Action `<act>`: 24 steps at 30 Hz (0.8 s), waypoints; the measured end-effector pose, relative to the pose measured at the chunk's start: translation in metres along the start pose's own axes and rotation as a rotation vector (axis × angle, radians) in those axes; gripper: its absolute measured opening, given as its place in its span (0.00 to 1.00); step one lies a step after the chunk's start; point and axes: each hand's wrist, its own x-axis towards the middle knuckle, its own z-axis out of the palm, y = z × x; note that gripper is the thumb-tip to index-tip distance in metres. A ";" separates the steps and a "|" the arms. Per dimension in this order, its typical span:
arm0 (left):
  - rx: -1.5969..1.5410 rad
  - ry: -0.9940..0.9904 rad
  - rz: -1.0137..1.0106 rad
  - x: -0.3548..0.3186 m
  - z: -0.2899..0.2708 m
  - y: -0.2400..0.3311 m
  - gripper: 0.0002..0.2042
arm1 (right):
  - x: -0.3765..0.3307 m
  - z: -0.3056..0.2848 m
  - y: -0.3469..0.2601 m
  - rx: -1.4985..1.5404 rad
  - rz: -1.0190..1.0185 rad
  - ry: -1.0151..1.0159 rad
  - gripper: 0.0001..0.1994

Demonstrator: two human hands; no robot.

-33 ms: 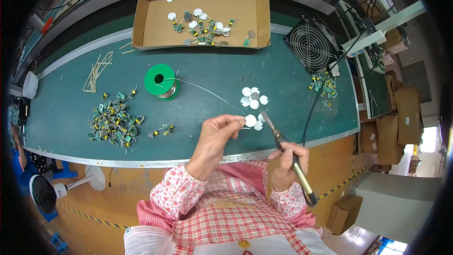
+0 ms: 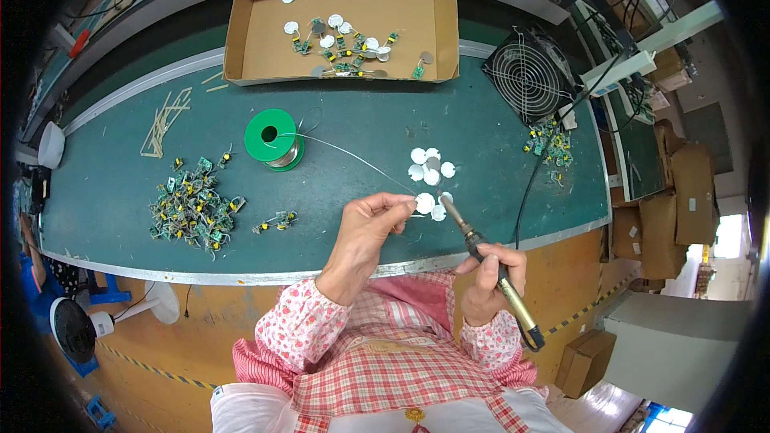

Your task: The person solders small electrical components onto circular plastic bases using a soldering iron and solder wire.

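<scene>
Nothing moved | green bench (image 2: 361, 124), cardboard box (image 2: 257, 48), fan (image 2: 529, 76) | left hand (image 2: 369, 228) pinches solder wire (image 2: 353, 156) | right hand (image 2: 489, 273) grips soldering iron (image 2: 481, 250) at white discs (image 2: 429, 204)

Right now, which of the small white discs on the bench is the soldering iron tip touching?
The white disc pinched in the left hand, where the soldering iron tip meets it. The other discs lie loose in a cluster farther up the mat.

1 open brown cardboard box (image 2: 257, 32) stands at the table's far edge; more brown cartons (image 2: 686, 184) stack at far right.
</scene>
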 end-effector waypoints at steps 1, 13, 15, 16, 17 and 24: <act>0.009 0.009 0.010 0.001 0.000 0.001 0.06 | 0.001 0.003 -0.001 0.001 0.009 0.031 0.11; 0.057 0.000 0.049 -0.003 0.006 0.005 0.06 | 0.004 0.005 -0.002 -0.088 -0.045 -0.051 0.06; 0.058 0.004 0.049 -0.003 0.006 0.005 0.06 | 0.004 0.003 -0.001 -0.101 -0.059 -0.060 0.06; 0.056 0.001 0.051 -0.003 0.006 0.005 0.06 | 0.004 0.003 -0.001 -0.112 -0.074 -0.067 0.06; 0.056 -0.003 0.053 -0.003 0.006 0.005 0.06 | 0.004 0.003 -0.001 -0.112 -0.074 -0.067 0.06; 0.064 -0.012 0.051 -0.004 0.006 0.006 0.06 | 0.004 0.005 -0.001 -0.105 -0.101 -0.060 0.05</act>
